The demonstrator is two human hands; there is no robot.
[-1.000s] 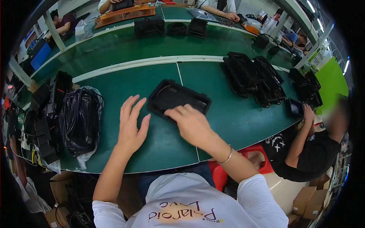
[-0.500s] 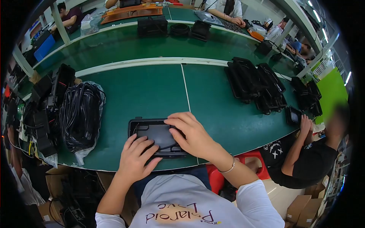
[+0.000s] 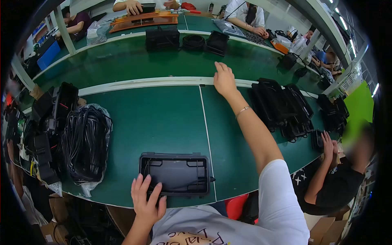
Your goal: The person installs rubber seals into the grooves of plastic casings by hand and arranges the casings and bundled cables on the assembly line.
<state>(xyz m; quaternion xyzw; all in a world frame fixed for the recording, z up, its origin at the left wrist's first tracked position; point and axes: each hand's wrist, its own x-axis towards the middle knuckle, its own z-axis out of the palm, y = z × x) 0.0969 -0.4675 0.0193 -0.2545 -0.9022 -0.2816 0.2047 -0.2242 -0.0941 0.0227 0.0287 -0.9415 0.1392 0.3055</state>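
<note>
An open black plastic case lies on the green table in front of me, with a thin black cable inside it. My left hand rests on its near left corner, fingers spread. Far out ahead, my right hand reaches over the table's back rail with nothing in it, fingers stretched forward. Beyond its fingertips, on the green strip behind the rail, sits a small open black box. Beside that box are a coiled black cable and a larger black box.
A big bundle of black cable in clear plastic lies left, beside black cases. Stacked black cases stand at right. The white rail crosses behind the table. A co-worker sits at right, hands on a black box.
My right hand has left the case and stretched forward past the rail. My left hand stays at the case's left side. The view has tilted up slightly.
</note>
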